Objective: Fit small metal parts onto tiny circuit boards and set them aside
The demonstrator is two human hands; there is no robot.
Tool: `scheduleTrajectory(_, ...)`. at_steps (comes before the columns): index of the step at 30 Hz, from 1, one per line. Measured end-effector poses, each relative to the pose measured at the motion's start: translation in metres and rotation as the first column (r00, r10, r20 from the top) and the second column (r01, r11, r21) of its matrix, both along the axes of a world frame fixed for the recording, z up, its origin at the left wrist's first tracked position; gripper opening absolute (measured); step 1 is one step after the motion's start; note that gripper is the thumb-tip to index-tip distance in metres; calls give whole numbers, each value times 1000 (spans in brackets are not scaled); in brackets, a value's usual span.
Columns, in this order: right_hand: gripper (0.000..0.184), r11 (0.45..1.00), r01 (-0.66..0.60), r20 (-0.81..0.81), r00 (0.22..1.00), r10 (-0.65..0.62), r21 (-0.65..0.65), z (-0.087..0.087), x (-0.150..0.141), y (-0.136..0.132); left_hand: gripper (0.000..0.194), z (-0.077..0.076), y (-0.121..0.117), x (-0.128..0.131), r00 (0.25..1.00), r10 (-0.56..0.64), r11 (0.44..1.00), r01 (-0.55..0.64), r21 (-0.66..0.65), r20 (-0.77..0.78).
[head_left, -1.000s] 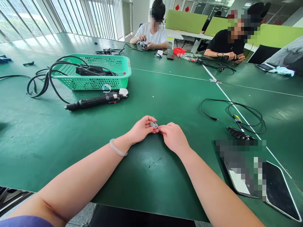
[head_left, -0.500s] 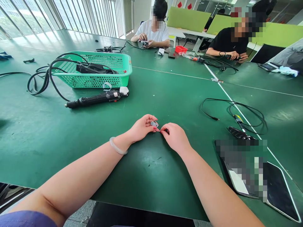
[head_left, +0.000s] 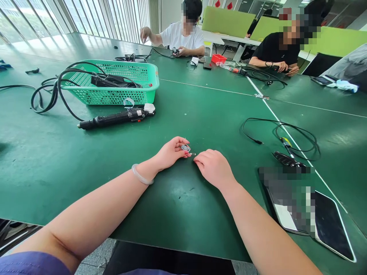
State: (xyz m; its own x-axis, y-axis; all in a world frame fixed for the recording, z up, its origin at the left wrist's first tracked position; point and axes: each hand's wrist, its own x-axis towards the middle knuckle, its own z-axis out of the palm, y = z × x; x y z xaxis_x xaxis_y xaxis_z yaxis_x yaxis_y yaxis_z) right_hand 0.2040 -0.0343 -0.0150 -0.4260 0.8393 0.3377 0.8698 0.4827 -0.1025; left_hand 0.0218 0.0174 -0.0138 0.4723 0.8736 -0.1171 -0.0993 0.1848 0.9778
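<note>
My left hand [head_left: 171, 152] rests on the green table [head_left: 183, 198] and pinches a small silver-grey part [head_left: 185, 148] between thumb and fingers; a thin pin sticks out of it to the right. A pale bangle [head_left: 141, 176] circles my left wrist. My right hand [head_left: 213, 167] lies just right of the part, knuckles up and fingers curled down onto the table, a small gap away from it. What its fingertips hold, if anything, is hidden.
A black electric screwdriver [head_left: 114, 118] lies left of centre in front of a green basket [head_left: 114, 84] holding cables. A black cable loop [head_left: 282, 133] and a tablet [head_left: 309, 210] lie at right. Two other people [head_left: 183, 32] [head_left: 275, 51] sit at the far side.
My right hand has drawn slightly back from the part and curled down; earlier its fingertips touched the part. The far person in white has raised an arm.
</note>
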Motion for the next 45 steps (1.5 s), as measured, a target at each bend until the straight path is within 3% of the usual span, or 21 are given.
scheduleTrajectory(5, 15, 989, 145, -202, 968, -150, -43, -1, -4, 6, 23, 2, 0, 1, 1000, -5, 1000, 6, -15, 9)
scheduleTrajectory(12, 15, 948, 192, -240, 937, -255, -255, -7, -9, 12, 23, 2, 1, 1, 1000, -16, 1000, 16, -8, -25)
scheduleTrajectory(23, 13, 929, 213, -204, 938, -282, -304, -1, -5, 6, 25, 1, 1, -2, 997, -21, 1000, 22, 6, -72)
scheduleTrajectory(29, 12, 929, 182, -215, 941, -259, -323, 0, 1, 7, 44, 4, 0, -2, 994, -44, 999, 44, -6, -96)
scheduleTrajectory(40, 16, 944, 226, -174, 947, -272, -242, -1, 3, 4, 42, 0, 2, -4, 992, -55, 998, 50, -42, -116)
scheduleTrajectory(45, 16, 963, 257, -299, 916, -268, -76, 8, 4, 0, 45, -1, 1, -2, 993, -44, 998, 38, -53, -107)
